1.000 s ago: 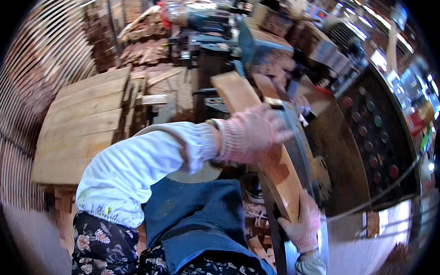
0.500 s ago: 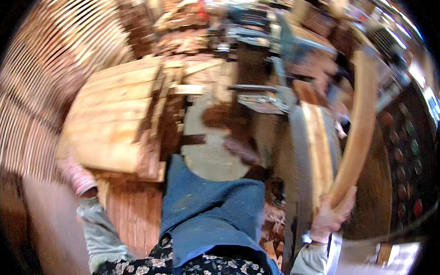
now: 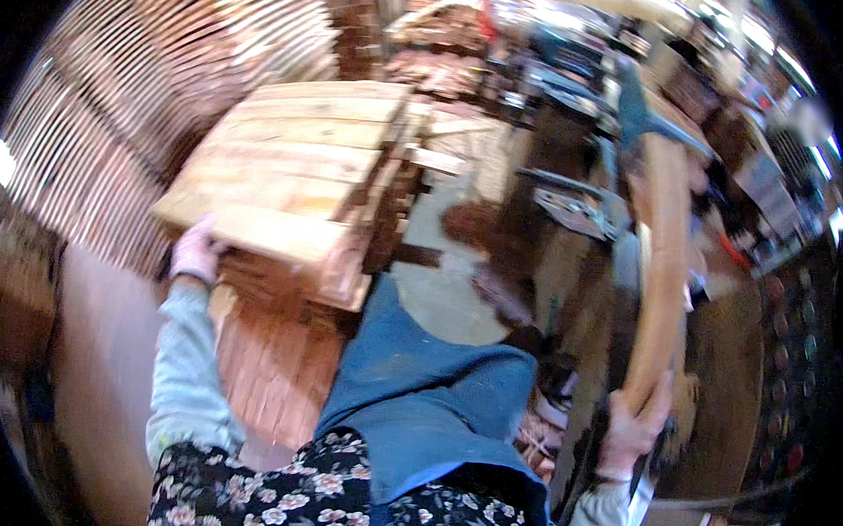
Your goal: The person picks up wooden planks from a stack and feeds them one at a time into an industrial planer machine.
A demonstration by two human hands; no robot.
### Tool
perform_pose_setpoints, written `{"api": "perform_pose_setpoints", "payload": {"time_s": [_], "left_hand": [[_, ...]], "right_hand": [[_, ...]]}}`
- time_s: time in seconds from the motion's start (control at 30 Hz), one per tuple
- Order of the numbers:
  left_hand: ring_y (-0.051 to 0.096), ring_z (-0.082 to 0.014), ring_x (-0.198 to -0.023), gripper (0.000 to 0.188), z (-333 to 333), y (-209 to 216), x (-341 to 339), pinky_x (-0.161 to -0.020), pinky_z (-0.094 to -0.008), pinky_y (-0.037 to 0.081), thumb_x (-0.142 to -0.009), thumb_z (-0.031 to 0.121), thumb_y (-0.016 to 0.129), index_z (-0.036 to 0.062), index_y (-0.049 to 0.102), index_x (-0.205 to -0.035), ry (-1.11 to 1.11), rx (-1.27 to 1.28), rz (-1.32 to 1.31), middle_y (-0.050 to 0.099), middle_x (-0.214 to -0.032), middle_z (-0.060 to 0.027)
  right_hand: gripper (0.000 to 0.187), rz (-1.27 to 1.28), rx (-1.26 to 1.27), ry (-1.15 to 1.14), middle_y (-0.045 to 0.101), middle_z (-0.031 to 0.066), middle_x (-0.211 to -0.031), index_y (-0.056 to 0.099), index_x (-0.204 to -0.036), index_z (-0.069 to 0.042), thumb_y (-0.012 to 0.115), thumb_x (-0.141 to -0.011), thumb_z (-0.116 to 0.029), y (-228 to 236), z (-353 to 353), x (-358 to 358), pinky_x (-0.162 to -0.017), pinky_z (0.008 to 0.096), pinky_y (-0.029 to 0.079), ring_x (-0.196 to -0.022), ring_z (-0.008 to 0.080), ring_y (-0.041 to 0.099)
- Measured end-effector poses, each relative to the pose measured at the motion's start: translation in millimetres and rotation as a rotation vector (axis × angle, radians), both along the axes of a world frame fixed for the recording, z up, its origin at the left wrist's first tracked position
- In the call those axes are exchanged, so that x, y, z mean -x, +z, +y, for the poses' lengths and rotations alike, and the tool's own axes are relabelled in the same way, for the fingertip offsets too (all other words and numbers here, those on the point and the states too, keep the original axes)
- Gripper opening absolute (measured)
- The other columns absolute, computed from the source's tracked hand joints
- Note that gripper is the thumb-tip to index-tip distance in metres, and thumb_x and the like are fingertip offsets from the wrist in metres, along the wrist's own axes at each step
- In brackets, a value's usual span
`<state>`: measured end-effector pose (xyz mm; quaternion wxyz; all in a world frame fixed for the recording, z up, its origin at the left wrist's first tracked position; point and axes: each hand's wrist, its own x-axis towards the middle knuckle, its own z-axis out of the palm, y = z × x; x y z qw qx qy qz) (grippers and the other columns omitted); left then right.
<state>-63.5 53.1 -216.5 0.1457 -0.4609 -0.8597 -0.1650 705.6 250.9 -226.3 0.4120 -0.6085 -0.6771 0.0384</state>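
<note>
My right hand (image 3: 633, 427) is closed round the near end of a long wooden plank (image 3: 664, 264), which stretches away from me on the right and looks curved in this view. On the left, a stack of pale planks (image 3: 295, 154) lies level on top of more timber. My left hand (image 3: 196, 253) is at the near left corner of this stack, its fingers curled on the edge of the nearest top plank (image 3: 263, 233). Motion blur softens the fingers of both hands.
A machine with grey and blue metal parts (image 3: 574, 209) stands ahead, right of centre. Tall piles of thin stacked boards (image 3: 215, 38) rise at the far left. A dark panel with round coloured buttons (image 3: 789, 364) is on the right. Wood scraps (image 3: 541, 428) lie low beside my blue apron (image 3: 426, 367).
The view has swung, shifting the stack and machine rightward in the picture. My left hand has come in along the stack's near edge and curled there. The right hand still holds its plank.
</note>
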Motion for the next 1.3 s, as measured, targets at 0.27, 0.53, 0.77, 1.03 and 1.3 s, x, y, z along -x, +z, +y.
{"api": "perform_pose_setpoints", "payload": {"time_s": [0.27,0.53,0.77,1.03,1.3], "left_hand": [[0.069,-0.0223,-0.108,0.037,49,-47,116,-0.092,-0.0413,0.060,-0.100,0.030,0.075,0.0098,0.067,-0.129,0.227,-0.953,-1.541,0.072,-0.125,-0.0059],[0.066,-0.0228,-0.112,0.044,93,-22,61,-0.081,-0.0393,0.062,-0.094,0.040,0.079,0.0143,0.068,-0.128,0.192,-1.153,-1.577,0.070,-0.124,-0.0055],[0.065,-0.0249,-0.118,0.049,141,38,-132,-0.096,-0.0422,0.059,-0.094,0.031,0.079,0.0052,0.067,-0.134,-0.232,-0.959,-1.543,0.071,-0.127,-0.0114],[0.070,-0.0207,-0.088,0.041,257,58,-405,-0.077,-0.0355,0.059,-0.087,0.025,0.081,-0.0004,0.070,-0.117,-0.617,-0.463,-1.784,0.074,-0.100,-0.0110],[0.067,-0.0145,-0.082,0.052,256,49,-489,-0.067,-0.0272,0.056,-0.097,0.010,0.075,-0.0004,0.052,-0.143,-1.137,0.183,-2.030,0.069,-0.107,-0.0079]], "right_hand": [[0.077,-0.441,0.196,-0.246,0.059,0.0191,-0.136,0.059,-0.141,-0.007,0.081,-0.071,-0.027,31,-166,-23,-0.108,0.0544,0.044,-0.123,0.0409,0.057],[0.044,-0.485,-0.015,-0.046,0.062,0.0144,-0.114,0.066,-0.116,-0.010,0.074,-0.076,-0.025,34,-11,-10,-0.095,0.0517,0.048,-0.109,0.0381,0.059],[0.052,-0.510,0.152,0.021,0.067,0.0180,-0.120,0.067,-0.130,-0.012,0.076,-0.081,-0.028,38,127,28,-0.100,0.0476,0.050,-0.116,0.0389,0.062],[0.101,-0.484,-0.019,0.451,0.045,0.0336,-0.155,0.052,-0.149,-0.007,0.092,-0.067,-0.049,76,16,102,-0.113,0.0544,0.045,-0.138,0.0499,0.050],[0.097,-0.489,0.389,-0.173,0.062,0.0252,-0.132,0.055,-0.146,-0.006,0.091,-0.061,-0.035,71,-150,9,-0.101,0.0522,0.051,-0.118,0.0444,0.062]]}}
